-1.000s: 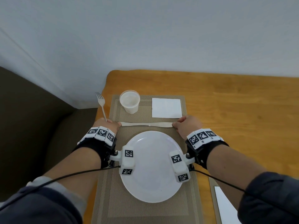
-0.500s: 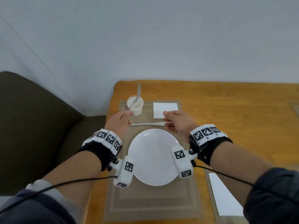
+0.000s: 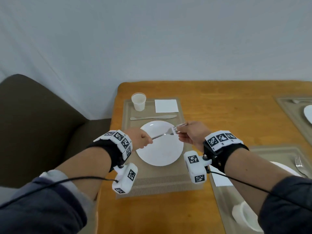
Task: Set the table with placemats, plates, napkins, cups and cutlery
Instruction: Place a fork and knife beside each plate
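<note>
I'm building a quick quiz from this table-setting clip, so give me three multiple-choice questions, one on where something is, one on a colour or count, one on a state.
1. Where does the knife lie?
A. On the plate
B. On the placemat, between plate and napkin
C. On bare wood

2. What colour is the napkin?
A. White
B. Blue
C. Red

3. What state is the fork in?
A. Lying beside the cup
B. Standing in the cup
C. Held in the air by both hands

Answers:
1 B, the knife sits crosswise on the mat beyond the plate and short of the napkin.
2 A, it is a plain white square beside the cup.
3 C, the left hand grips the handle and the right hand pinches the tines above the plate.
</note>
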`<action>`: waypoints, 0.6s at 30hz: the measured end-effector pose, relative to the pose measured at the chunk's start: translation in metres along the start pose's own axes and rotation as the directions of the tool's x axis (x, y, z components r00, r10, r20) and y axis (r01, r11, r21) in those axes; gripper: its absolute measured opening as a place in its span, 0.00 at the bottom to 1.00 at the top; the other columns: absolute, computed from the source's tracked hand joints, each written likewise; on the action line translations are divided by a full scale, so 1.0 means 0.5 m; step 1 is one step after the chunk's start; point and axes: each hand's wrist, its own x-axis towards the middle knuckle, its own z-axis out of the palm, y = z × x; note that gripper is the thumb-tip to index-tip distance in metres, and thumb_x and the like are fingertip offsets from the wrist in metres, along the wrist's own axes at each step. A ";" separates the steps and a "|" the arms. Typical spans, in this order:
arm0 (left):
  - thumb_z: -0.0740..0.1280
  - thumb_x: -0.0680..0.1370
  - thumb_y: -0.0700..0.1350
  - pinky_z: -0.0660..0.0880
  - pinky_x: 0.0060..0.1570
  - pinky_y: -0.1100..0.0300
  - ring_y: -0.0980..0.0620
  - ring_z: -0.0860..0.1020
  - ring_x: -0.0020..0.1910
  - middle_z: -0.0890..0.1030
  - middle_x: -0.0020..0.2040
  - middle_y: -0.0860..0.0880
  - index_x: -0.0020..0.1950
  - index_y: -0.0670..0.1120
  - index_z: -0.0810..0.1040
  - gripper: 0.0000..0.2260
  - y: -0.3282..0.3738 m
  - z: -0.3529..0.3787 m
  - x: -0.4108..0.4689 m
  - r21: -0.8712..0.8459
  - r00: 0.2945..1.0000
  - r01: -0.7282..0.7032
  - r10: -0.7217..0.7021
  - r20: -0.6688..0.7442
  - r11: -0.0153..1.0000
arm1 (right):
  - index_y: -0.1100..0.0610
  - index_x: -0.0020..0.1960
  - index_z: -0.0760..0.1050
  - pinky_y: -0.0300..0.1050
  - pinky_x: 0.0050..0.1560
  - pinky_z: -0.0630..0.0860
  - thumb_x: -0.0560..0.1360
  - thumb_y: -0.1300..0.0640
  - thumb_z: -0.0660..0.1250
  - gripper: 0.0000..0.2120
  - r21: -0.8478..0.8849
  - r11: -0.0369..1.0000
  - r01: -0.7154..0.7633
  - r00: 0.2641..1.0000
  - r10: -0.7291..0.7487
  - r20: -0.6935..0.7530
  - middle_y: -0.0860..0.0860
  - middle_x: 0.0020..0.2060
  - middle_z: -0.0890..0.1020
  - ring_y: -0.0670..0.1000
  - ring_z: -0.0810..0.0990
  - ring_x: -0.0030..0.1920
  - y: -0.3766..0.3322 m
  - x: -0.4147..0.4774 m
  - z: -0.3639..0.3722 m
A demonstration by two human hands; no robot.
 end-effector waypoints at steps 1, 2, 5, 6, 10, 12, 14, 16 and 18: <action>0.65 0.77 0.53 0.68 0.28 0.71 0.66 0.75 0.30 0.79 0.34 0.60 0.47 0.56 0.82 0.06 -0.009 0.000 0.004 0.034 1.000 0.013 -0.013 0.018 0.999 | 0.62 0.50 0.78 0.39 0.32 0.81 0.77 0.64 0.67 0.03 -0.038 0.997 -0.060 0.998 0.060 -0.009 0.53 0.33 0.78 0.48 0.77 0.31 0.008 0.009 -0.005; 0.65 0.78 0.53 0.68 0.27 0.70 0.65 0.75 0.28 0.79 0.32 0.59 0.47 0.55 0.82 0.07 -0.018 0.000 0.008 0.081 0.999 0.010 -0.013 0.034 0.997 | 0.61 0.51 0.78 0.39 0.35 0.81 0.77 0.64 0.67 0.04 -0.098 0.989 -0.111 0.994 0.109 -0.018 0.52 0.33 0.78 0.47 0.76 0.32 0.019 0.022 -0.012; 0.66 0.76 0.54 0.70 0.34 0.66 0.59 0.76 0.33 0.80 0.33 0.56 0.41 0.53 0.82 0.08 -0.046 0.002 0.019 0.192 0.996 0.023 -0.038 0.078 0.981 | 0.60 0.56 0.79 0.40 0.33 0.78 0.73 0.66 0.69 0.12 -0.285 0.954 -0.098 0.992 0.117 0.050 0.52 0.39 0.80 0.48 0.80 0.36 0.055 0.052 -0.025; 0.66 0.75 0.54 0.71 0.36 0.65 0.59 0.77 0.36 0.81 0.36 0.57 0.42 0.53 0.82 0.08 -0.052 0.003 0.021 0.220 0.994 0.049 -0.070 0.089 0.974 | 0.59 0.56 0.79 0.39 0.32 0.77 0.72 0.66 0.69 0.13 -0.326 0.941 -0.093 0.991 0.119 0.062 0.52 0.40 0.81 0.49 0.81 0.37 0.067 0.060 -0.026; 0.69 0.74 0.52 0.69 0.35 0.67 0.62 0.76 0.40 0.80 0.39 0.61 0.53 0.56 0.82 0.09 -0.064 0.020 0.024 0.291 0.978 0.080 -0.131 0.161 0.953 | 0.57 0.54 0.77 0.34 0.26 0.76 0.71 0.66 0.69 0.13 -0.451 0.884 -0.121 0.986 0.160 0.048 0.51 0.39 0.80 0.47 0.80 0.35 0.091 0.064 -0.014; 0.70 0.73 0.51 0.71 0.35 0.67 0.62 0.77 0.40 0.81 0.38 0.61 0.52 0.56 0.83 0.08 -0.072 0.025 0.021 0.269 0.976 0.104 -0.151 0.159 0.958 | 0.59 0.59 0.76 0.34 0.24 0.75 0.72 0.66 0.67 0.16 -0.468 0.874 -0.134 0.983 0.177 0.050 0.51 0.41 0.79 0.47 0.80 0.36 0.103 0.078 -0.009; 0.71 0.73 0.51 0.76 0.42 0.65 0.60 0.80 0.43 0.83 0.42 0.59 0.51 0.55 0.83 0.08 -0.081 0.029 0.019 0.290 0.974 0.110 -0.161 0.158 0.951 | 0.59 0.59 0.76 0.37 0.28 0.79 0.72 0.64 0.66 0.15 -0.514 0.851 -0.108 0.985 0.161 0.059 0.52 0.43 0.80 0.48 0.80 0.38 0.105 0.076 0.003; 0.71 0.73 0.50 0.78 0.48 0.62 0.56 0.81 0.46 0.85 0.47 0.54 0.51 0.53 0.84 0.08 -0.085 0.034 0.021 0.274 0.969 0.105 -0.160 0.186 0.956 | 0.58 0.53 0.78 0.43 0.43 0.82 0.75 0.58 0.66 0.08 -0.574 0.813 -0.097 0.979 0.181 0.091 0.52 0.47 0.83 0.51 0.81 0.41 0.102 0.077 0.004; 0.70 0.74 0.49 0.77 0.48 0.61 0.53 0.82 0.46 0.85 0.48 0.50 0.50 0.51 0.84 0.07 -0.075 0.033 0.020 0.279 0.968 0.102 -0.159 0.192 0.955 | 0.60 0.57 0.77 0.41 0.41 0.82 0.76 0.58 0.66 0.12 -0.606 0.791 -0.082 0.980 0.173 0.093 0.51 0.51 0.82 0.46 0.83 0.35 0.097 0.081 0.009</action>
